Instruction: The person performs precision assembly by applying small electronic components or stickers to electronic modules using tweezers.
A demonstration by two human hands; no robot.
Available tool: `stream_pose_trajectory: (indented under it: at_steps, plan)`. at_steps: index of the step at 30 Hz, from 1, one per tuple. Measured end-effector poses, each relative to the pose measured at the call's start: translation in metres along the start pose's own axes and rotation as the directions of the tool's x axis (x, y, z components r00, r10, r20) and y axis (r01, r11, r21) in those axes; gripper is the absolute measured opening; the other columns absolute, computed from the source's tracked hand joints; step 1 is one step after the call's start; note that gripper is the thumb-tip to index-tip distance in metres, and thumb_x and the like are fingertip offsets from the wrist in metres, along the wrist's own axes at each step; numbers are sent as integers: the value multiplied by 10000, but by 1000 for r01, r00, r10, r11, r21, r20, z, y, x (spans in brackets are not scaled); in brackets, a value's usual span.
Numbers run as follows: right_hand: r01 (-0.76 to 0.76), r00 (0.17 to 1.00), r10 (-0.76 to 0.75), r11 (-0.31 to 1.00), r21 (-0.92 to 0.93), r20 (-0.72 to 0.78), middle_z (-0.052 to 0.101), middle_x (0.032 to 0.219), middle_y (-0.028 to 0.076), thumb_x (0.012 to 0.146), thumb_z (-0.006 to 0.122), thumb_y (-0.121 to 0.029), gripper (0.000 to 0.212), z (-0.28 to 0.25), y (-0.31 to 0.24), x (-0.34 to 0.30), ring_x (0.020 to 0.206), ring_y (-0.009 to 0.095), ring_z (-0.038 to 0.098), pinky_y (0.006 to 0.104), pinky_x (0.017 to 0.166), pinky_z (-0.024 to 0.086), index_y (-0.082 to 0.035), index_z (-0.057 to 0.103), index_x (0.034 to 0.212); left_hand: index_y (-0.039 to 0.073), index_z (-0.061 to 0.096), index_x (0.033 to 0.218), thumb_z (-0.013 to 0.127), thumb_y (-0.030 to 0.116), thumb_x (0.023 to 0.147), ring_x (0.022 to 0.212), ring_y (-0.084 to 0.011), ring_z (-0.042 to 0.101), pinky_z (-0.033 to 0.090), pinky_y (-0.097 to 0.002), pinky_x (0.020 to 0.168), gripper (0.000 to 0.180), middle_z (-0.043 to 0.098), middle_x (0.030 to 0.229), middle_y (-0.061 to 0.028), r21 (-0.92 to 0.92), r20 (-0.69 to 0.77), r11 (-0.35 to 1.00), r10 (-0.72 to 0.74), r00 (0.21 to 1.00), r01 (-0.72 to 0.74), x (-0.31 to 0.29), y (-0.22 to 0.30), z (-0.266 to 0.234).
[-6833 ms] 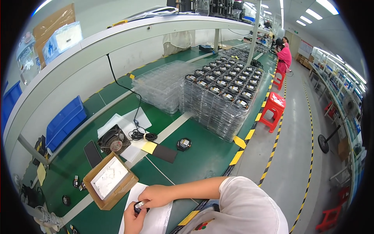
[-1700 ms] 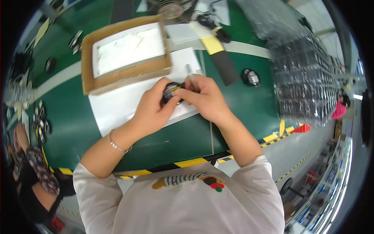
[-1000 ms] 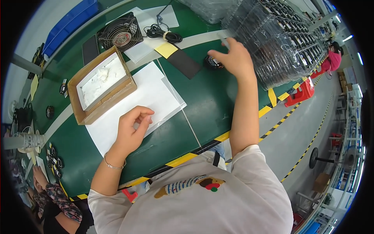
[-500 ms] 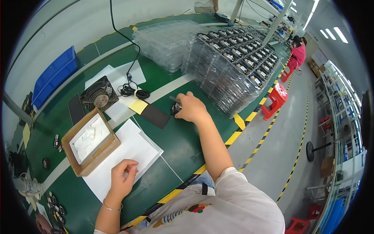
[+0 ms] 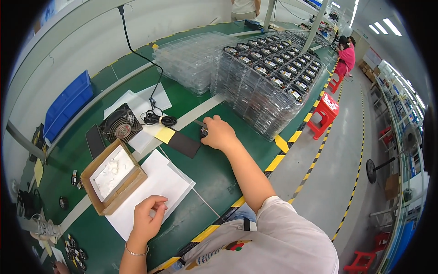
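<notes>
My right hand (image 5: 220, 133) reaches across the green bench, its fingers closed around a small black part (image 5: 203, 131) with a thin grey strip by it. The palm and fingers hide most of that part. A dark flat pad (image 5: 185, 145) with a yellow paper note (image 5: 164, 134) lies just left of it. My left hand (image 5: 148, 218) hovers at or rests on white paper sheets (image 5: 171, 178), fingers loosely curled, thumb apart, holding nothing visible. Beyond it stands an open cardboard box (image 5: 135, 180) containing a white tray of white, lumpy material (image 5: 114, 170).
Stacked clear trays (image 5: 255, 98) hold several black parts at the right; more clear trays (image 5: 191, 59) stand behind. A grilled fan (image 5: 121, 125) and coiled black cable (image 5: 159, 119) lie far left, near a blue bin (image 5: 68, 105). A red stool (image 5: 323, 116) stands beyond the taped edge.
The whole view has shifted slightly, with the bench sitting lower and further right. My right hand stays at the black part, its fingers drawn a little closer around it. The left hand keeps its curl.
</notes>
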State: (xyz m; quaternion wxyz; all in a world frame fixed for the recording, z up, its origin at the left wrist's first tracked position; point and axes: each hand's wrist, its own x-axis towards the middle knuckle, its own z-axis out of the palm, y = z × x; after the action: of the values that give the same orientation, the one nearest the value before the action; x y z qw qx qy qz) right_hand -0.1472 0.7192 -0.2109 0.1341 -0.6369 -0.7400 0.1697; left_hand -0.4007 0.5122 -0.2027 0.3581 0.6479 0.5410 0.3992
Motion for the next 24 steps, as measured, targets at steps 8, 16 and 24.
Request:
stream_pose_trajectory:
  at_steps: [8, 16, 24]
  plan:
    - [229, 930, -140, 944, 237, -341, 531, 1058, 184, 768, 703, -255, 398, 1, -38, -18, 876, 387, 616, 439, 730, 524, -16, 565, 1055, 5, 645, 951, 583, 30, 781, 788, -238, 633, 490, -315, 757, 182, 663, 861, -111, 395, -75, 916, 110, 991, -72, -33, 60, -77]
    - [588, 786, -612, 692, 419, -90, 543, 726, 155, 828, 621, -103, 117, 46, -92, -73, 664, 315, 564, 378, 594, 447, 13, 605, 838, 5, 594, 1078, 589, 112, 857, 1013, -372, 584, 456, -416, 875, 246, 633, 1043, -185, 635, -724, 427, 37, 689, 644, -211, -91, -222]
    - [872, 469, -870, 484, 75, 154, 565, 872, 112, 816, 666, -255, 469, 93, -119, -136, 694, 272, 615, 362, 589, 506, -44, 566, 1222, 76, 575, 1201, 594, 258, 856, 1132, -388, 524, 417, -438, 967, 391, 570, 1237, -186, 318, -948, 263, 113, 299, 911, -294, -158, -244]
